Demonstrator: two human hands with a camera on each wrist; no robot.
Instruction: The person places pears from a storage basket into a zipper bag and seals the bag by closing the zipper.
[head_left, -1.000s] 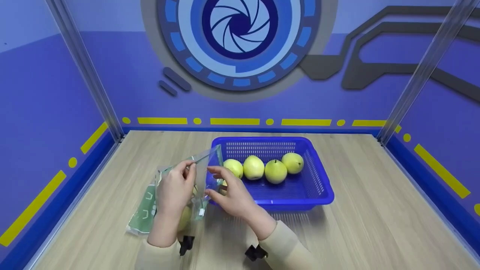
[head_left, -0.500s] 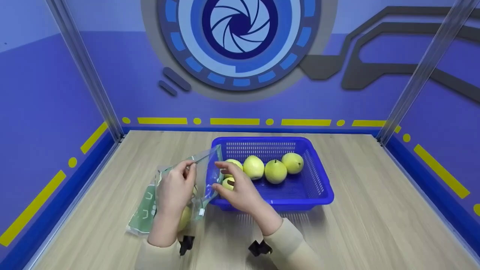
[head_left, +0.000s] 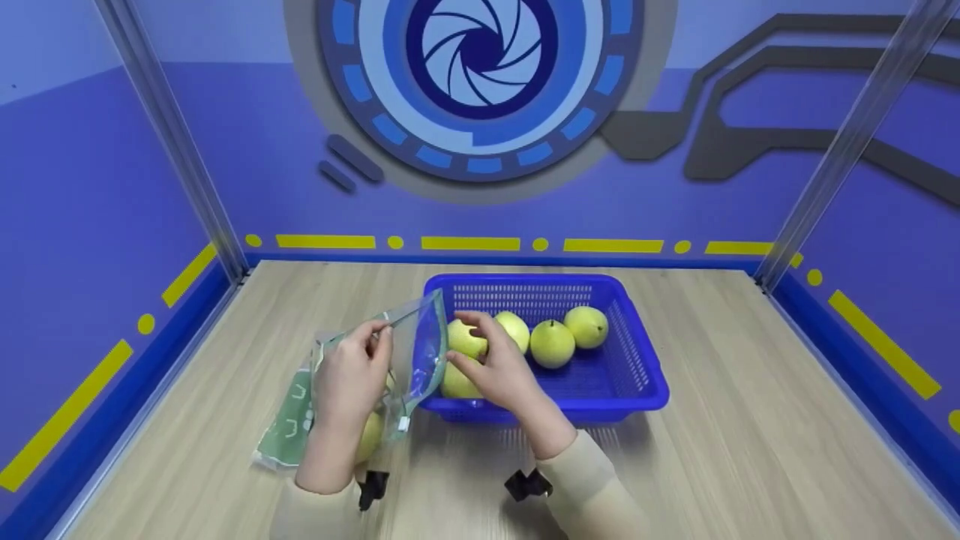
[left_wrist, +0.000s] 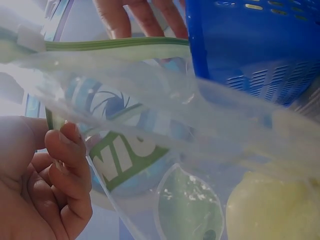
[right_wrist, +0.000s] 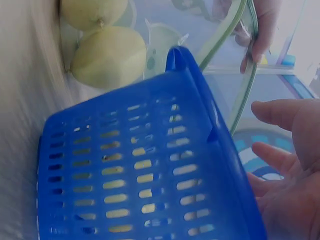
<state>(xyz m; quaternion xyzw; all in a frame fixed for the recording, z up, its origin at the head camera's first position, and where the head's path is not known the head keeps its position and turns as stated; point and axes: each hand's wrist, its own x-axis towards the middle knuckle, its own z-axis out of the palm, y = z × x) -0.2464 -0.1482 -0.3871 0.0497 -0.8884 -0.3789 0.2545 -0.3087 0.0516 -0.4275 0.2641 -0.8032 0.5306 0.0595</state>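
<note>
My left hand (head_left: 349, 382) pinches the edge of a clear zip bag (head_left: 405, 352) with green printing, and the bag's mouth gapes toward the basket. A white slider (head_left: 403, 424) sits at the lower end of the green zip strip. Inside the bag, the right wrist view shows two yellow-green pears (head_left: 370, 437), (right_wrist: 110, 57). Over the left part of a blue plastic basket (head_left: 600, 406), my right hand (head_left: 506, 367) is held with fingers spread and nothing between them. Several pears (head_left: 553, 345) lie in the basket, the two leftmost partly behind the right hand's fingers.
The basket's slotted wall (right_wrist: 115, 165) stands right beside the bag on a wood-grain table (head_left: 720, 420). Blue panels (head_left: 480, 217) enclose the back and sides, with metal posts (head_left: 172, 142) at the corners. A black wrist mount (head_left: 529, 485) sits at each sleeve.
My right hand has moved right, from the bag's mouth to over the basket's pears. The bag's mouth edge shows more freely, and the left hand has kept its hold in place.
</note>
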